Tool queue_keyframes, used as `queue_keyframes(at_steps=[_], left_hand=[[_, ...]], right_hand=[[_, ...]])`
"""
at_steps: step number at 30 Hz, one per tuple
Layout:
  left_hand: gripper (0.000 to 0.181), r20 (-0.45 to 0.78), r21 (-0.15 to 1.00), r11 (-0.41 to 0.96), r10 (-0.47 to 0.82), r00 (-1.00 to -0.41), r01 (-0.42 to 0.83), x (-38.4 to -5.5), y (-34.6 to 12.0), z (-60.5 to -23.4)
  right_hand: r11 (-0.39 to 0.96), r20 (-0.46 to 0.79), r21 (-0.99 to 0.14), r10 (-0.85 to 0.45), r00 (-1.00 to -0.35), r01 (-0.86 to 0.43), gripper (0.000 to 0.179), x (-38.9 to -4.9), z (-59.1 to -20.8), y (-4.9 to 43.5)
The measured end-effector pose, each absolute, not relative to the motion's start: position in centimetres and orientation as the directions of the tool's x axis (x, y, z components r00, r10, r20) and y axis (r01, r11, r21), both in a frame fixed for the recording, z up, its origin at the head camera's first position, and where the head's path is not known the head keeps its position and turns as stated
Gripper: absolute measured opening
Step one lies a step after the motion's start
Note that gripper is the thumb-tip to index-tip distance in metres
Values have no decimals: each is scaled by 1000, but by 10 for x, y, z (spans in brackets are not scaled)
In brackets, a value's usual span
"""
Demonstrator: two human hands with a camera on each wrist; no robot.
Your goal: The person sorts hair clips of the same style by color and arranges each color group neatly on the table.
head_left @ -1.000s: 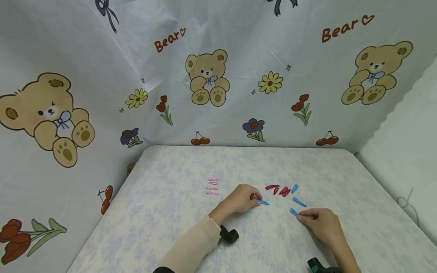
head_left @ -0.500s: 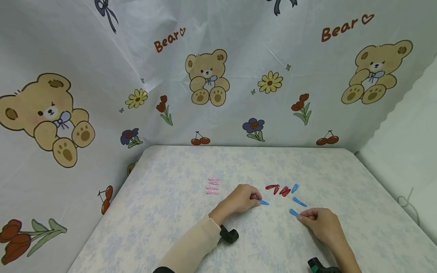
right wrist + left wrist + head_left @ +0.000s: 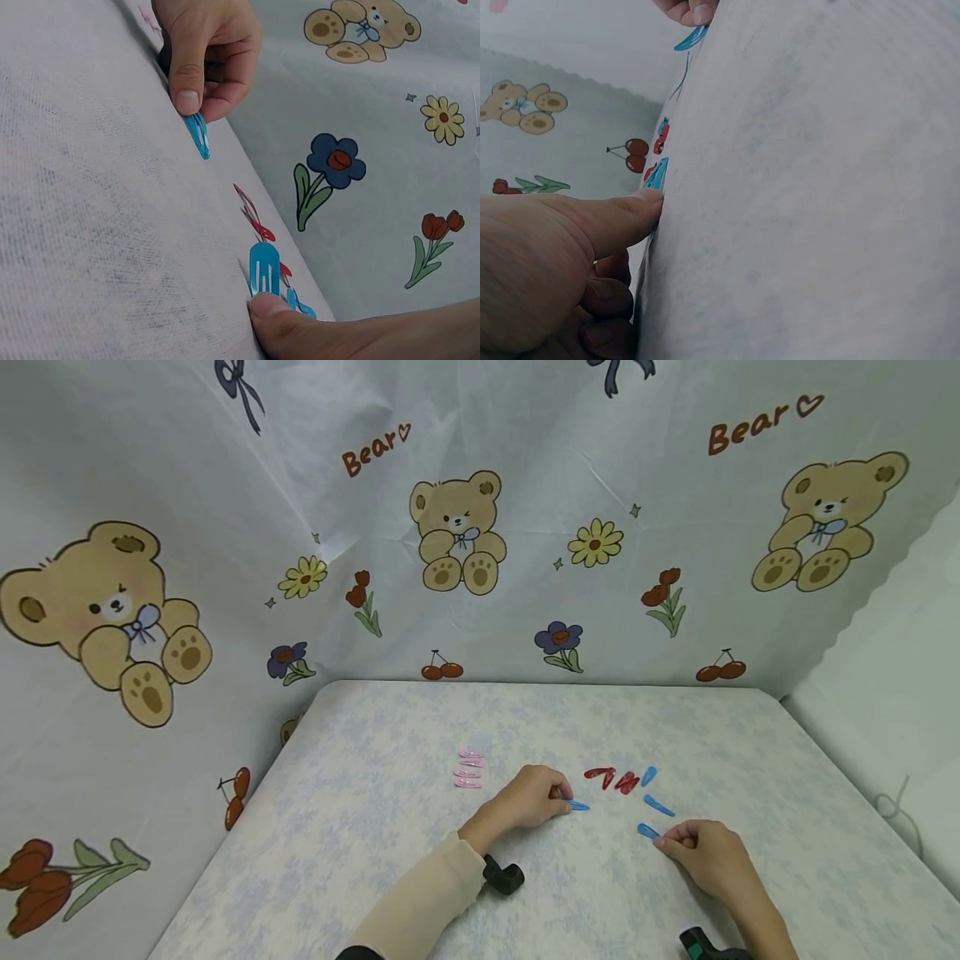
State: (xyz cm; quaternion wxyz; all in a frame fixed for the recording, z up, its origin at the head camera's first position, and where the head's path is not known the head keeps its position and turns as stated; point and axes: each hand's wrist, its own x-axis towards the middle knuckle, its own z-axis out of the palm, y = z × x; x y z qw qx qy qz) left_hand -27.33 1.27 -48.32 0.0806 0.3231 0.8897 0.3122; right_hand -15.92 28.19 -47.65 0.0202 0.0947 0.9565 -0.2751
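Observation:
My left hand (image 3: 528, 797) pinches a blue snap hair clip (image 3: 579, 806) at the middle of the table; its narrow tip sticks out past the fingers. To the right, my right hand (image 3: 705, 853) pinches another blue hair clip (image 3: 264, 268) between thumb and finger, its rounded end pointing away from the hand. Two more blue clips lie on the table behind the right hand, the nearer blue hair clip (image 3: 659, 806) slanted and the farther blue hair clip (image 3: 648, 776) beside the red ones. Several red hair clips (image 3: 627, 782) lie between and beyond the hands.
Several pink hair clips (image 3: 467, 773) lie in a neat column left of the left hand. The table (image 3: 337, 827) has a pale blue mottled cover. A bear-print curtain (image 3: 525, 527) hangs behind the table's far edge.
Both hands keep their grip on their blue clips and have hardly moved. The whole head view has shifted very slightly.

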Motion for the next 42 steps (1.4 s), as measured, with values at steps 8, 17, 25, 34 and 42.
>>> queue_keyframes(at_steps=[8,17,25,34,42], left_hand=[[10,68,587,601,631,-772,543,-275,11,-479],[14,36,601,607,629,-777,520,-277,10,-475],[14,52,601,606,621,-782,521,-277,8,-474],[13,78,615,602,596,-799,509,-282,1,-468],[10,95,675,583,539,-837,452,-291,-13,-455]], right_hand=[[866,-90,-482,105,-990,135,19,-158,-474,282],[886,-107,-455,46,-993,90,17,-159,-473,279],[883,9,-465,74,-997,62,18,-156,-464,274],[835,152,-545,189,-970,77,17,-159,-460,268],[770,153,-630,253,-955,103,16,-166,-460,261]])
